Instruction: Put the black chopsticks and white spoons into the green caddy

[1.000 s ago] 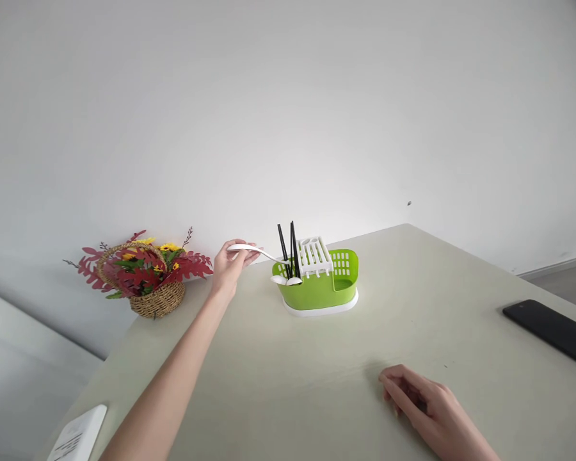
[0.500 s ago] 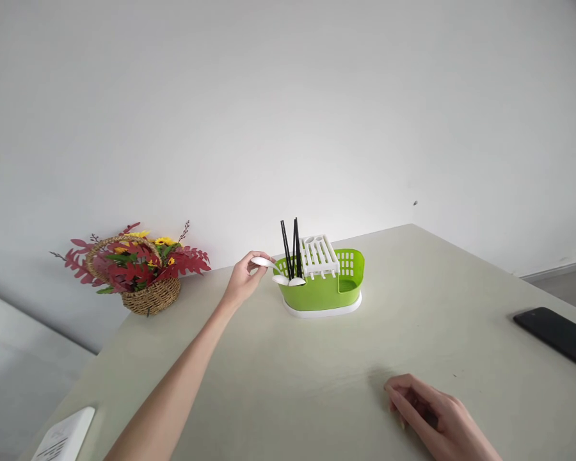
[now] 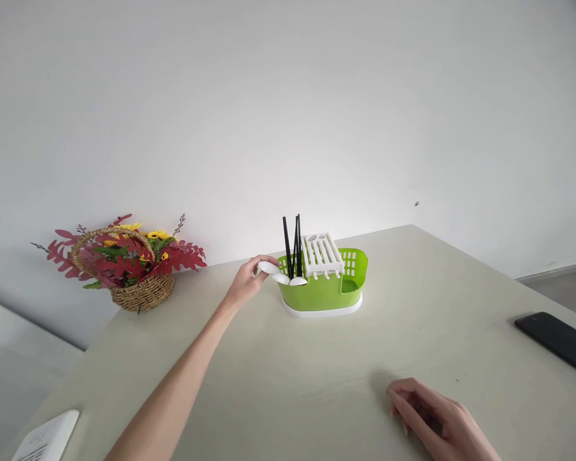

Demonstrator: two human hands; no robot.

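Note:
My left hand (image 3: 248,282) is closed on a white spoon (image 3: 269,267) at the left end of a green basket (image 3: 317,298). Two more white spoons lean out over the basket's front left rim, the front spoon (image 3: 298,282) nearest the black chopsticks (image 3: 287,246). These chopsticks stand upright in the left part. Across the middle of the basket sits a white slotted rack (image 3: 323,254) with small hooks at its front. My right hand (image 3: 427,410) is curled near the table's front, its fingers bent inward; whether anything is inside them cannot be seen.
A wicker basket (image 3: 144,294) of red and yellow flowers stands at the left by the wall. A black phone (image 3: 559,342) lies at the right. A white flat object (image 3: 48,438) is at the near left corner of the table (image 3: 288,384).
My left hand has shifted slightly right, bringing its spoon closer to the green basket, and the spoon has turned a little. My right hand stays almost where it was.

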